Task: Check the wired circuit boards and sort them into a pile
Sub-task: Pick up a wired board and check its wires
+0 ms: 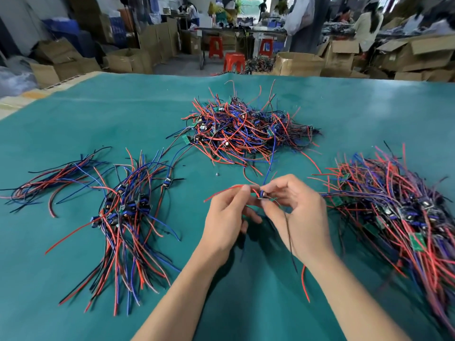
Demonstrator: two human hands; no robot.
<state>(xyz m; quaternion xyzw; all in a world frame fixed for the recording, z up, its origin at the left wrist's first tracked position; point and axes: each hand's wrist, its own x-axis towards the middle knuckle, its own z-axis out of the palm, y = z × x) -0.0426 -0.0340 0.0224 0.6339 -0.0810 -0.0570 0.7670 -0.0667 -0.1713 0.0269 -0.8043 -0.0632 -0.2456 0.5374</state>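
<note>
A small wired circuit board (261, 194) is held above the green table between both hands. My left hand (227, 217) pinches its red wire and left side; my right hand (299, 212) pinches its right side. Red, blue and black wires trail from it. A tangled heap of wired boards (246, 129) lies at the table's middle back. A laid-out pile of boards (128, 212) with wires running lengthwise sits at the left. Another large pile (403, 212) lies at the right.
A loose bunch of wires (54, 183) lies at the far left. A tiny metal bit (217, 174) sits on the green mat (246, 303). Beyond the table's far edge stand cardboard boxes (298, 64), red stools (234, 61) and several people at benches.
</note>
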